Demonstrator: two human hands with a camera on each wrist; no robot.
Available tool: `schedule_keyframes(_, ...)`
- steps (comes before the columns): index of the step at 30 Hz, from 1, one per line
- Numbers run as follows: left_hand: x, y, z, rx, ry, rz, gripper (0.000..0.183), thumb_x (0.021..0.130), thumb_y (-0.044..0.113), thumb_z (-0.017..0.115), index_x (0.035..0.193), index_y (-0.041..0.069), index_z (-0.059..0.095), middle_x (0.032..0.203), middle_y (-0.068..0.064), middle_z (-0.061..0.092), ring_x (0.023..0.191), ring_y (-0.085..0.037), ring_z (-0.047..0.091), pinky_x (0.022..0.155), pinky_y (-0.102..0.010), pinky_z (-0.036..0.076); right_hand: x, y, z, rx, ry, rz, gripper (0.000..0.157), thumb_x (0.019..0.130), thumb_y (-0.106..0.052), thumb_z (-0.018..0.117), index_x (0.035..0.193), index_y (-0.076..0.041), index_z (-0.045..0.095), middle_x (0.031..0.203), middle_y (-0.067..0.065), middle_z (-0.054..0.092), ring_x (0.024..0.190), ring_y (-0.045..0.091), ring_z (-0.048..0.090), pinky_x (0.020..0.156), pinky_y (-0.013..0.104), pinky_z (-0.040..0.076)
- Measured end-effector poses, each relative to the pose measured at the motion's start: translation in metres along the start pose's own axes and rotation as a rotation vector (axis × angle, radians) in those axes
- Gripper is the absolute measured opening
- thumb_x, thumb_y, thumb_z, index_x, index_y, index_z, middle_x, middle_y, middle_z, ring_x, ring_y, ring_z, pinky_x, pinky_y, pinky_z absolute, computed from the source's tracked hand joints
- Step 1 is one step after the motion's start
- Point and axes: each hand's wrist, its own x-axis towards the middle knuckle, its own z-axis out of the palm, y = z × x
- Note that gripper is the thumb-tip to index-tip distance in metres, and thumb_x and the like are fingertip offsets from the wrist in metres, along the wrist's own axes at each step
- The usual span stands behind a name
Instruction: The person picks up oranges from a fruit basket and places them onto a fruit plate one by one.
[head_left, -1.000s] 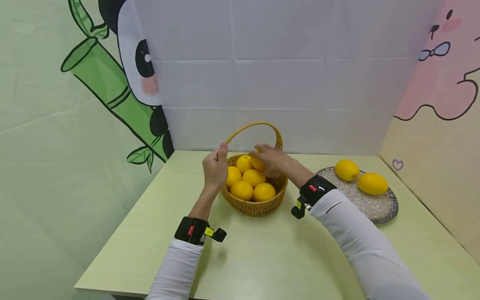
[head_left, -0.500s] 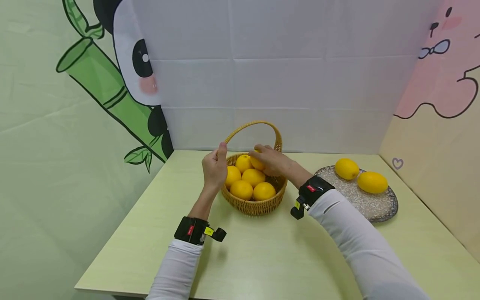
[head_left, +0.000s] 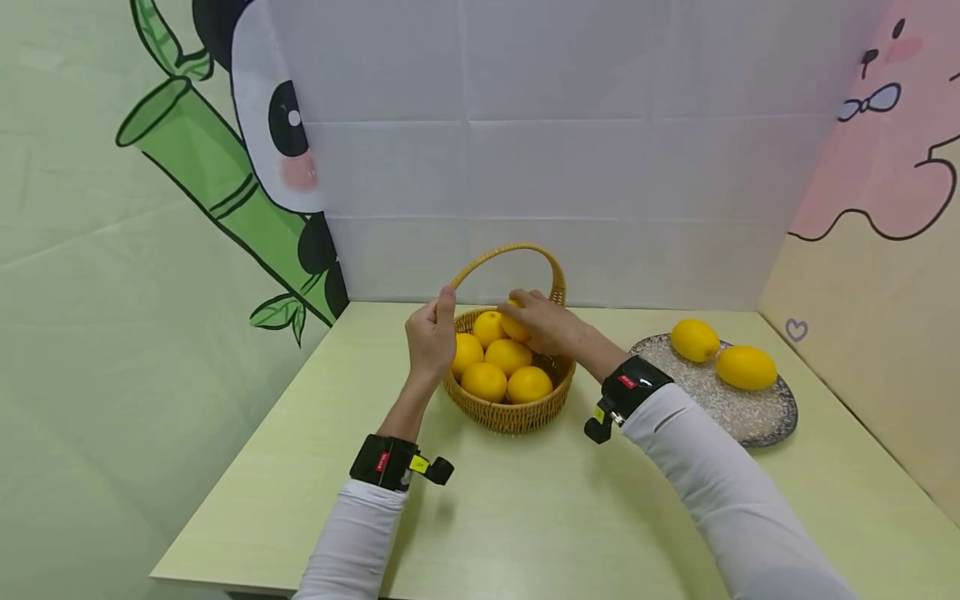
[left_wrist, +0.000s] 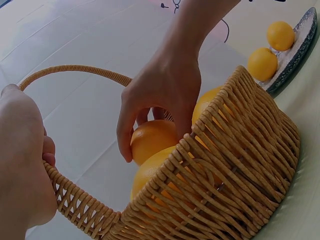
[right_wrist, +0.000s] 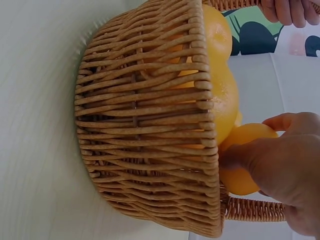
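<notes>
A wicker basket [head_left: 506, 418] with a tall arched handle stands on the table, holding several oranges [head_left: 508, 357]. My left hand [head_left: 431, 337] grips the left side of the basket's handle [left_wrist: 75, 68], thumb pointing up. At the back right of the basket, my right hand [head_left: 551, 323] has its fingers and thumb curled round one orange [left_wrist: 152, 140]. That orange sits at rim height among the others, partly covered by the hand. In the right wrist view the thumb presses the near side of the held orange [right_wrist: 242, 177].
To the right of the basket lies a speckled oval plate [head_left: 690, 392] bearing two lemons, one behind [head_left: 695, 340] and one in front [head_left: 746, 367]. The right forearm passes over the plate's near left edge. A white wall sheet [head_left: 555, 167] hangs behind the table [head_left: 480, 517].
Both hands, the basket and the fruit keep their places; the head view only shifts very slightly.
</notes>
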Motion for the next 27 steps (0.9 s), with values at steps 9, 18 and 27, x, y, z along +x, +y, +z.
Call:
schedule_keyframes(9,0.000,0.000,0.000,-0.003,0.000,0.009,0.062,0.108,0.050,0.047,0.058,0.015,0.034,0.052,-0.001,0.028,0.043,-0.017,0.023,0.041,-0.023,0.015,-0.012,-0.002,-0.006,0.044,0.085,-0.008,0.068,0.090,-0.010,0.080,0.150,-0.013,0.050,0.152,0.023,0.039,0.131,0.040,0.042,0.100,0.053,0.049)
schedule_keyframes(18,-0.001,0.001,-0.010,-0.010,-0.005,0.009,0.062,0.108,0.050,0.047,0.058,0.015,0.033,0.052,-0.002,0.028,0.043,-0.017,0.023,0.041,-0.023,0.015,-0.033,-0.018,-0.023,0.108,0.162,-0.051,0.069,0.088,-0.007,0.081,0.149,-0.010,0.050,0.153,0.024,0.037,0.136,0.040,0.038,0.107,0.055,0.043)
schedule_keyframes(27,-0.003,0.000,-0.020,-0.033,-0.018,0.015,0.062,0.107,0.051,0.047,0.058,0.016,0.033,0.051,0.000,0.030,0.042,-0.016,0.025,0.040,-0.022,0.016,-0.058,-0.034,-0.036,0.169,0.231,-0.069,0.074,0.084,-0.010,0.085,0.149,-0.010,0.050,0.153,0.022,0.037,0.138,0.039,0.037,0.107,0.058,0.041)
